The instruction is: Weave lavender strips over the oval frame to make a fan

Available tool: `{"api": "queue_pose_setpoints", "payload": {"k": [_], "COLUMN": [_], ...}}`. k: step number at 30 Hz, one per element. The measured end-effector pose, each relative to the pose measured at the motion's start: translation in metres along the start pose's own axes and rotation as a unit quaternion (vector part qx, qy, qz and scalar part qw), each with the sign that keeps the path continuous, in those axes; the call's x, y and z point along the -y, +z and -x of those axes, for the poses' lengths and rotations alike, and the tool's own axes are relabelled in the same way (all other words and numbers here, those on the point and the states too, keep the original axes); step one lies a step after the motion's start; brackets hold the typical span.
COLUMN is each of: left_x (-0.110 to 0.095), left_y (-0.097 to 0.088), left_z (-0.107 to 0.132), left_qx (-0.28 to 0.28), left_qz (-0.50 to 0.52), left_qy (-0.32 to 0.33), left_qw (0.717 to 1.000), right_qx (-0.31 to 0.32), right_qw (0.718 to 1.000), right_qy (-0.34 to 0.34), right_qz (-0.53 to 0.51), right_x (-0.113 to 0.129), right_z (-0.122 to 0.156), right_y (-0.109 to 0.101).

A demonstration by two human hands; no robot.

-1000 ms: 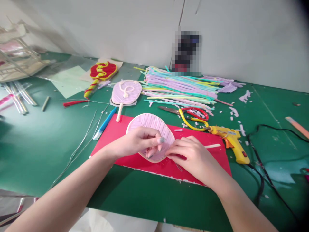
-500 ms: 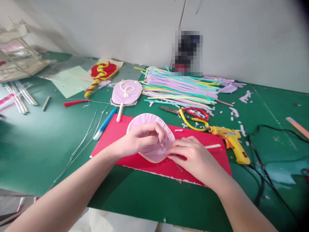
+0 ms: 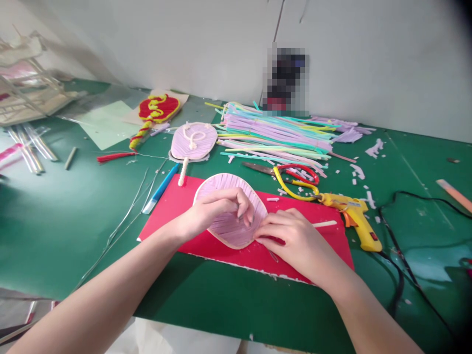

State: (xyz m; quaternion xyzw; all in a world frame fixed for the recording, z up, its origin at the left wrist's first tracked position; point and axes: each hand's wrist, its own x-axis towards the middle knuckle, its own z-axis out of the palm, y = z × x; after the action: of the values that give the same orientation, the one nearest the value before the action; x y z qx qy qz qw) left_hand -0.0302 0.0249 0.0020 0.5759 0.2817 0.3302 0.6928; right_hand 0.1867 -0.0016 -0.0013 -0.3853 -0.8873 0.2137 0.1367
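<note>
Compared with one second earlier, the left hand (image 3: 217,206) has turned its fingertips downward toward the lilac disc (image 3: 234,236) directly beneath it. The left fingers are loosely curled and apart, with no object visible between them. The right hand (image 3: 293,233) remains at the disc's near-right rim, thumb and fingers bunched; whether they clamp the rim cannot be told. The disc appears steady on the red board (image 3: 165,206), suggesting adequate support.
</note>
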Motion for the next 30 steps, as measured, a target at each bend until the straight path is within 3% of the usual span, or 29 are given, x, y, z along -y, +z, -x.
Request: {"api": "queue_pose_setpoints", "payload": {"k": [7,17,30], "left_x": [-0.0041,-0.0038,-0.0028], "left_y": [0.0046,0.0032,0.0053], "left_z": [0.0005,0.0022,0.0023], "left_qx": [-0.008,0.025,0.045], "left_qz": [-0.018,-0.093,-0.051], "left_qy": [-0.018,0.015,-0.021], "left_qw": [1.000,0.995,0.997], "right_qx": [-0.009,-0.003,-0.013], "right_qw": [1.000,1.000,1.000], "right_qy": [0.001,-0.005,-0.006], "right_qz": [0.004,0.008,0.001], "right_x": [0.0002,-0.0023,-0.0018], "right_z": [-0.0003,0.0010,0.0006], "right_y": [0.0002,0.0022,0.0028]}}
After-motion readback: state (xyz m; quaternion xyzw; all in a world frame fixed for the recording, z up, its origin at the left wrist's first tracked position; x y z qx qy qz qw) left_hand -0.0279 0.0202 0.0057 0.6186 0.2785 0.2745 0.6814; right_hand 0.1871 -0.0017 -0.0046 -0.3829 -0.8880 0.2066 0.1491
